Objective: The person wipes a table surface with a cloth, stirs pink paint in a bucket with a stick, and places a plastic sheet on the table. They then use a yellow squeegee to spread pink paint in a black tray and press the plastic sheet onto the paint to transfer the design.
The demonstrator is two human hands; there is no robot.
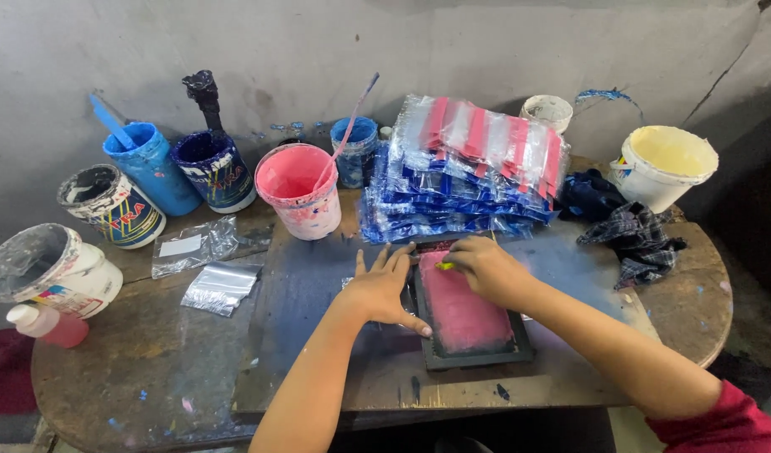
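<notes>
Near the counter's front edge, the left hand (384, 288) lies flat with fingers spread, steadying the small black-framed, pink-inked printing screen (465, 312), while the right hand (484, 266) has its fingers closed on a small yellow squeegee (445, 265) at the frame's far end, which seems poised for a steady pull of ink towards the person.

Left hand (384, 289) lies flat with fingers spread, while right hand (484, 267) curls, seemingly pinching something small.

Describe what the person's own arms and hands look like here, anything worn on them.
Both hands are bare: no gloves, rings or watch show on the left hand or the right hand. The left forearm is uncovered as far as the frame shows. The right arm is bare up to a red sleeve at the lower right corner. No markings are visible.
</notes>
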